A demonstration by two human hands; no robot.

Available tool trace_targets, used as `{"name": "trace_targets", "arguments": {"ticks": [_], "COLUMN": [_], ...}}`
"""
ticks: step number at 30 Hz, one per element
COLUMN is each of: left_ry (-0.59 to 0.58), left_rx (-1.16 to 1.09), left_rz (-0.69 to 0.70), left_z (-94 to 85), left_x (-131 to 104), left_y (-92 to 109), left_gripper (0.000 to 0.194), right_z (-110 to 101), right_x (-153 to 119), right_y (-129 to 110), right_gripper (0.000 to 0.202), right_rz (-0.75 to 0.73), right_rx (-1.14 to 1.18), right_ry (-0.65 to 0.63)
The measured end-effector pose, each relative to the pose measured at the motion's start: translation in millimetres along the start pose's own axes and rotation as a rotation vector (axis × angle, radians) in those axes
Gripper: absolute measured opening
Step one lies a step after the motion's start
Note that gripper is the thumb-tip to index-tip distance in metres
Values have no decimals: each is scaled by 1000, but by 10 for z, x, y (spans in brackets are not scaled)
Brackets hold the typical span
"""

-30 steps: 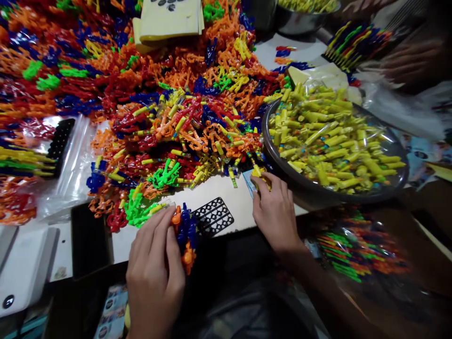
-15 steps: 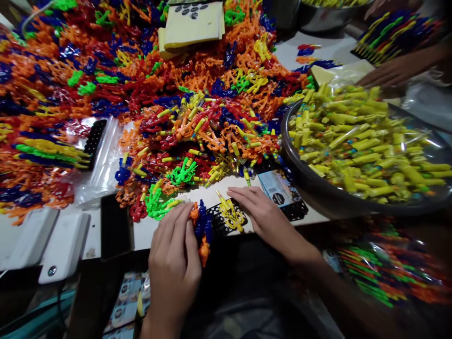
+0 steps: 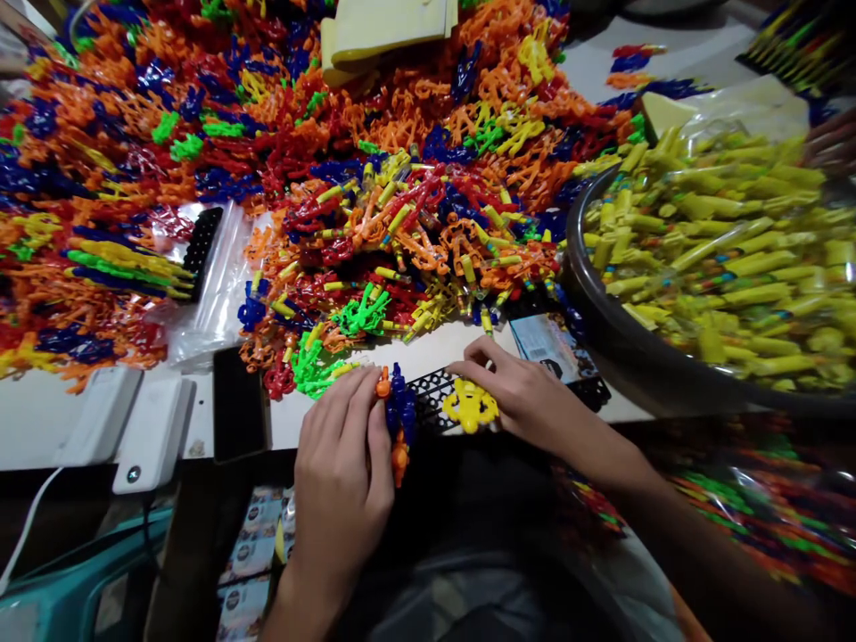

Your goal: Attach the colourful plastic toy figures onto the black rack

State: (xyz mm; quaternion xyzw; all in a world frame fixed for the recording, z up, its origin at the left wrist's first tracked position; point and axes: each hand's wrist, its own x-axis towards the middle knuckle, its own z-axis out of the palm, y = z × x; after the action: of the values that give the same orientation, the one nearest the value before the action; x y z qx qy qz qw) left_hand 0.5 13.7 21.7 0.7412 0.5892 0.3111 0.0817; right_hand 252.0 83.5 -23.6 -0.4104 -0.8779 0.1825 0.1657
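Clasps orange and blue figures in left hand at nine o'clock on black grid. Touches yellow figure at three o'clock with right hand, apart, unclear if gripping. Leaves holes bare between

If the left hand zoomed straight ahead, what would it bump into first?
Probably the bright green plastic toy at the front of the colourful toy pile, past a strip of white tabletop. Depth is unclear, so the left hand might brush the small yellow tube by its fingers first.

Pile behind grid (basin right)
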Motion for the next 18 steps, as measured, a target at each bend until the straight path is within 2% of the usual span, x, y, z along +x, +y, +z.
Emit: {"name": "trace_targets", "arguments": {"ticks": [4, 7, 9, 13, 18], "left_ry": [6, 11, 15, 13, 15], "left_rx": [-20, -23, -22, -28, -34], "left_rz": [-6, -10, -15, -22, -15], "left_z": [13, 20, 21, 16, 24], "left_x": [5, 0, -6, -6, 7], "left_y": [11, 23, 33, 49, 51], "left_gripper": [36, 36, 36, 36, 36], "right_z": [114, 372, 569, 880, 1035], "right_x": [-109, -169, -201, -227, -274], "right_y": [-170, -394, -570, -859, -963], "right_gripper": [20, 23, 25, 30, 64], "right_rz": [232, 463, 547, 492, 362], "right_rx": [390, 684, 783, 568, 312], "right_ry": [196, 224, 228, 371, 398]}}
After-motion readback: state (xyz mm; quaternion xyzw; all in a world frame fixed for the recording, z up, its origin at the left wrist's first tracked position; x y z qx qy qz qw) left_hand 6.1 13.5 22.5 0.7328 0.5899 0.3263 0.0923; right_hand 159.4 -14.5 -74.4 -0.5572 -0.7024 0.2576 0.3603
